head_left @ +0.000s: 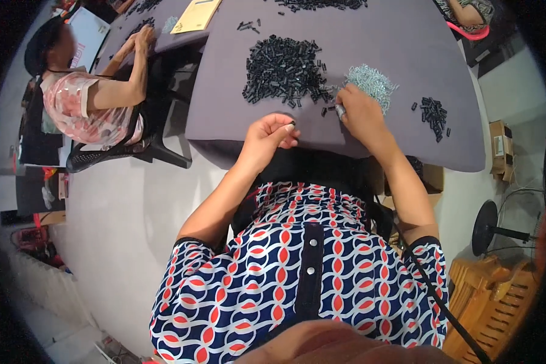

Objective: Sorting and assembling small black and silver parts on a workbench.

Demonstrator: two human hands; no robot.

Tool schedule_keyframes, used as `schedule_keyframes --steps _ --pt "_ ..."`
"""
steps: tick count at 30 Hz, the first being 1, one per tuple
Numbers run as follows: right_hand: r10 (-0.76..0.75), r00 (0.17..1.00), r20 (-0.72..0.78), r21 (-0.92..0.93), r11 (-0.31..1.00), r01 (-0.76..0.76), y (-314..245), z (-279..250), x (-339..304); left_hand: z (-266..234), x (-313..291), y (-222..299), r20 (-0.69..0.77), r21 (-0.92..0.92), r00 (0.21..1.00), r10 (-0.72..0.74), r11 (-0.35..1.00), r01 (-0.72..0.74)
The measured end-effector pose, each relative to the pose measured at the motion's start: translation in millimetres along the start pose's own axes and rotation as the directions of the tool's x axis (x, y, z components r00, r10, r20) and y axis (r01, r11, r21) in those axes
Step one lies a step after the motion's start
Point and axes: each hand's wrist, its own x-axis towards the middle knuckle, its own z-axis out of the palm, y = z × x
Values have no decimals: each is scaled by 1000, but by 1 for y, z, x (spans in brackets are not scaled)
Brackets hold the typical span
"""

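Observation:
My left hand (268,138) is closed in a pinch at the near edge of the table, with a small black piece (293,124) partly showing between thumb and fingertips. To its right, my right hand (361,112) is bent down at the near-left side of a heap of small shiny silver metal pieces (373,84). Its fingertips are mostly hidden, so what they hold is unclear. Something silver-grey wraps a finger of that hand. Beyond my left hand lies a big pile of small black plastic pieces (284,68). A few loose black ones rest between the two hands.
A smaller black pile (433,115) lies at the right of the grey-covered table (224,103). More black pieces and a yellow envelope (196,15) are farther off. At left a co-worker (97,97) sits on a black chair. A pedestal fan (485,227) and an orange chair (491,297) stand at right.

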Motion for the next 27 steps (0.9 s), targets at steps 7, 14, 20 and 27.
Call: schedule_keyframes --steps 7,14,20,27 --pt "135 989 56 424 894 -146 -22 -24 -13 10 -1 2 69 -35 997 18 999 -16" --pt "43 984 174 743 650 -160 -45 -8 -15 17 4 -1 183 -13 981 68 998 -67" --pt "49 939 341 771 556 -309 -45 -13 -21 21 -7 3 199 100 979 52 992 -73" --pt "-103 811 576 791 320 -522 -36 -6 -26 22 -22 16 344 259 939 -27 964 -67"
